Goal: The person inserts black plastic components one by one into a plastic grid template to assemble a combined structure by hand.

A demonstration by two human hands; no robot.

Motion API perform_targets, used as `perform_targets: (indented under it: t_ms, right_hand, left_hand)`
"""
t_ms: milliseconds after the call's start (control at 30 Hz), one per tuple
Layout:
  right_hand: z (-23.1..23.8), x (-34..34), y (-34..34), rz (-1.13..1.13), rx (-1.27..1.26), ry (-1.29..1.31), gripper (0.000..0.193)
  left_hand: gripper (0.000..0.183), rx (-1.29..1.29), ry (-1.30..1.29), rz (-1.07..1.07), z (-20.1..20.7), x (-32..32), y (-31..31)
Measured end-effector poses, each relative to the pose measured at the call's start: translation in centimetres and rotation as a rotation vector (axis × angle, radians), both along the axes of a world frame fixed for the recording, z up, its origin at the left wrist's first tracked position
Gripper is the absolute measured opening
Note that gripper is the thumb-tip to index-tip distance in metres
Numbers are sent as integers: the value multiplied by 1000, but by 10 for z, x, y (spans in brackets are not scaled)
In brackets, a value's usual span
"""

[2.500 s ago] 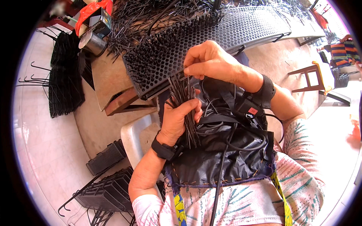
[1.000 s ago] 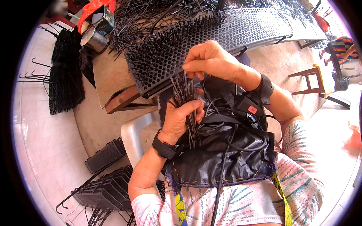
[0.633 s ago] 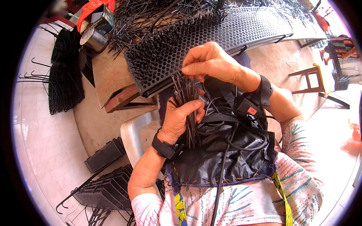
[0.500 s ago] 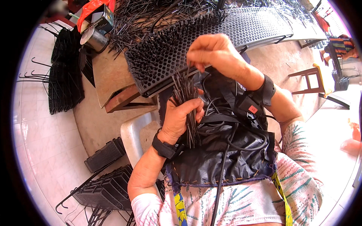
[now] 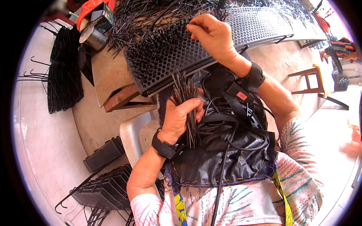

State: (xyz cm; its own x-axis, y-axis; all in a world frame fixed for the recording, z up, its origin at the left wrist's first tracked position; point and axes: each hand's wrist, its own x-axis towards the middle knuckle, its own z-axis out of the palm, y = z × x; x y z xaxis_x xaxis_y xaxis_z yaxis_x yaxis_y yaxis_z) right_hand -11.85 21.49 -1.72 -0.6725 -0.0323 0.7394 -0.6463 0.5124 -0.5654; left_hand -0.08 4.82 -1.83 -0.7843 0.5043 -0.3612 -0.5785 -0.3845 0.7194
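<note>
My left hand (image 5: 174,118) is closed around a bundle of thin dark sticks (image 5: 193,132), held upright over my lap in front of the black apron (image 5: 222,162). The right hand (image 5: 215,35) hovers over a black panel (image 5: 260,24) full of round holes, thumb and fingertips pinched together. Whatever lies in that pinch is too small or hidden to make out. Many short dark sticks (image 5: 154,49) stand up out of the holes on the panel's left part, beside my fingertips. Its right part shows bare holes.
Loose dark sticks (image 5: 132,22) lie heaped behind the panel. A metal can (image 5: 94,38) and a small dark box (image 5: 102,19) stand at the table's far left. Black hooked racks (image 5: 66,75) line the left wall. A brown stool (image 5: 311,81) and another person's hand (image 5: 352,141) are at right.
My right hand has moved up and away from the bundle's top to above the panel. The left hand keeps its hold on the sticks in the same place.
</note>
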Motion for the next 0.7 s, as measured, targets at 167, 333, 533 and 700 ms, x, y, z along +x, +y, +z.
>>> perform_targets:
  t_ms: [167, 333, 533, 700]
  right_hand:
    - [-29, -11, 5, -20, 242, 6, 10]
    - [29, 25, -20, -81, 540, -123, 16]
    - [48, 52, -15, 598, 72, -748, 18]
    - [53, 54, -13, 563, 15, -929, 13]
  left_hand:
    - [21, 13, -3, -22, 2, -2, 6]
    - [21, 8, -30, 18, 2, 0, 0]
    - [21, 0, 38, -34, 7, 2, 2]
    - [22, 19, 22, -30, 5, 3, 2]
